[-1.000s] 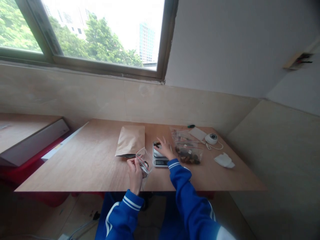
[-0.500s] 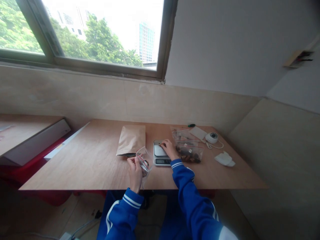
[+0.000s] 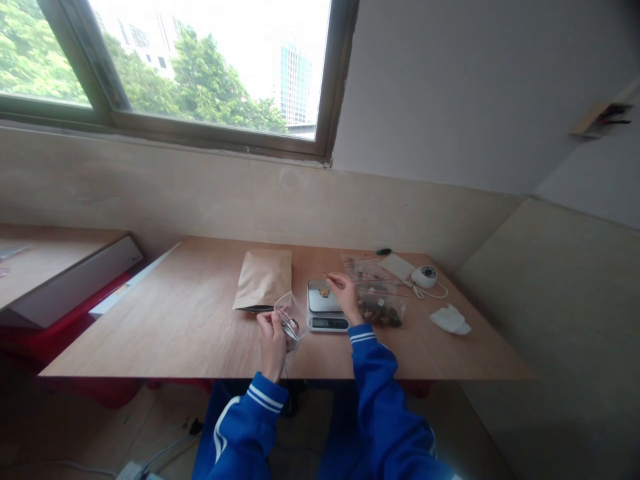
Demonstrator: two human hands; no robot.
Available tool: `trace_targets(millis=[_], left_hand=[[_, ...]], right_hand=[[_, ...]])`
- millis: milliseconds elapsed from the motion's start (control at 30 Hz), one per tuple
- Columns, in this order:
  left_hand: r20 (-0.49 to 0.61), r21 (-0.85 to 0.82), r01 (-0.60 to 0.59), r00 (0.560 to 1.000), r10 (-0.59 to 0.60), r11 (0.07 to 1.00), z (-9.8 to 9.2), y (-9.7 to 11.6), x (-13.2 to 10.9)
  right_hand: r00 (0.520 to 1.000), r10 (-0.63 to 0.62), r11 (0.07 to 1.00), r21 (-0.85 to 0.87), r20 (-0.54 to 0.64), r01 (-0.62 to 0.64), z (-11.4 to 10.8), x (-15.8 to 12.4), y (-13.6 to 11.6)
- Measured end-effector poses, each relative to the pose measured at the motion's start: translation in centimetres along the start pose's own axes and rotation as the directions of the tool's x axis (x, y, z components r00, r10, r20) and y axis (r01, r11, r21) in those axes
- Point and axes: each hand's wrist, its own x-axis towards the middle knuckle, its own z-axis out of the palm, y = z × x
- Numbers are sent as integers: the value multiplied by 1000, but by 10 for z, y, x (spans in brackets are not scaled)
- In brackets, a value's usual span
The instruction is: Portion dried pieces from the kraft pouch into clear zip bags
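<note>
My left hand (image 3: 271, 337) is closed on a small clear zip bag (image 3: 289, 319) with a red seal and a few dark pieces inside, held upright just left of the scale. My right hand (image 3: 343, 295) hovers over the right side of the small kitchen scale (image 3: 323, 314), fingers pinched together on something I cannot make out. A small brownish piece (image 3: 324, 292) lies on the scale's platform by my fingers. Right of my hand lies a clear bag of dark dried pieces (image 3: 383, 309).
A brown paper pouch (image 3: 263, 281) lies flat on the wooden table (image 3: 175, 320) left of the scale. Further right are more clear bags (image 3: 361, 269), a white flat card (image 3: 396, 265), a round white device with a cord (image 3: 424, 275), a green pen (image 3: 383, 251) and a crumpled white tissue (image 3: 450, 320).
My right hand lifted from the scale's platform and drew slightly right and up, fingers pinching. A small brownish piece now shows on the platform. The left hand has kept the small bag in place.
</note>
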Motion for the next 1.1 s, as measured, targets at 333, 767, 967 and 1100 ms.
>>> trace_targets(millis=[333,767,967,1100], left_hand=[[8,-15,-9,1000,10,1000,4,-9,6],[-10,-106,-2,1000,1,994,3,3,1],[1,-108,11,1000,-11,994,4,5,-2],[17,-126,7,1000,-5,992,1,0,-1]], right_hand=[[933,-7,951,292,360,-105,4,-33,-102],[969,76,997,-31,234,-71,5,-20,-39],[972,76,885,-464,225,38,11,-18,1],[972,80,836,-546,222,56,14,-21,3]])
